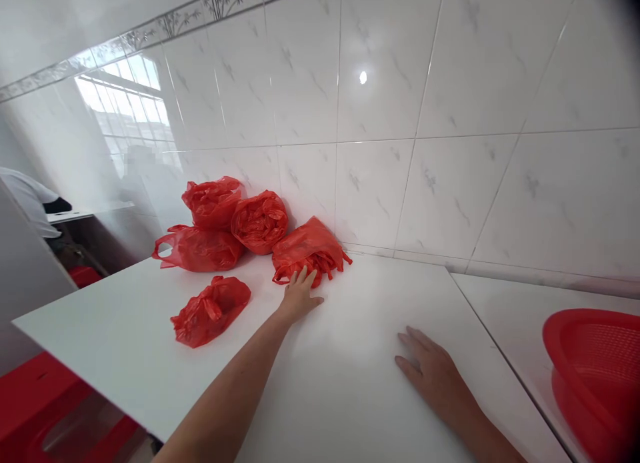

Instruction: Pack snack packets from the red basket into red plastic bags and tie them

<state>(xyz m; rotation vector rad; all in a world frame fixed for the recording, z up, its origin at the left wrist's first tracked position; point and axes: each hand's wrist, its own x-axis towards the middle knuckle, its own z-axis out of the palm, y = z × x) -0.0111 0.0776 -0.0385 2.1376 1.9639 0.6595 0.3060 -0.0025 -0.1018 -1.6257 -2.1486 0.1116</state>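
Reaching across the flat white worktop (350, 356), left hand (299, 294) with fingers spread, fingertips touching the knotted handles of the nearest crinkled red plastic bag (307, 249), nothing pinched yet. Right hand (433, 371) lying flat and open on the worktop, well apart from every bag, holding nothing. Lying against the white tiled wall (380, 129), at the right end of a cluster: two rounder red plastic bags (260, 221) (212, 201) stacked just left of it, a flatter red bag (200, 249) below those, and a fifth red bag (210, 311) alone, nearer the worktop's front edge. Thin film, probably soft, slippery and easily torn; likely light and shapeless, so best gathered at the bunched handles rather than squeezed at the belly. Contents hidden by the red plastic; cannot tell what fills them. At far right, a red perforated plastic basket (595, 356) seated in a red basin, nothing visible inside.
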